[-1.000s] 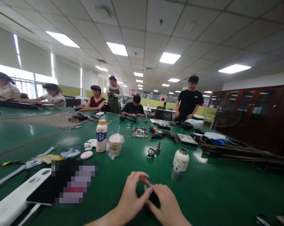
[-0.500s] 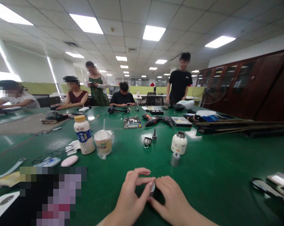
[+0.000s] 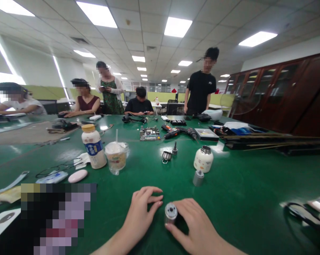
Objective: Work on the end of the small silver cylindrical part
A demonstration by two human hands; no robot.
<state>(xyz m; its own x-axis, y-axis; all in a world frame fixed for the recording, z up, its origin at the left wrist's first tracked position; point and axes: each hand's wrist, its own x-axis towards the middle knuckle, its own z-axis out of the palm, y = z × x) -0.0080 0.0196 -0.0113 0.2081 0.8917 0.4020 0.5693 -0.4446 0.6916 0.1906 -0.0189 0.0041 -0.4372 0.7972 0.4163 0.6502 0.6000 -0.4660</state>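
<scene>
A small silver metal cylinder [image 3: 171,214], which looks like a small motor, stands upright on the green table with a dark hole in the middle of its top. My right hand [image 3: 195,223] grips it from the right, thumb at its near side and fingers behind. My left hand [image 3: 145,209] lies to its left, fingers apart and holding nothing. Farther off, a second grey cylinder [image 3: 198,178] stands in front of a cream bottle [image 3: 203,160] with a drawn face. Beyond my hands are a shiny metal cup-like piece [image 3: 166,156] and a dark stepped metal part [image 3: 175,148].
On the left stand a milk-tea bottle [image 3: 93,147] and a plastic cup [image 3: 116,158] with a straw, near a pink oval case [image 3: 78,176]. A circuit board [image 3: 149,133] and power drills [image 3: 173,132] lie farther back. Several people are around the table's far side.
My left hand has moved left, off the metal cylinder, uncovering its top. My right hand stays at the cylinder. The view has shifted slightly.
</scene>
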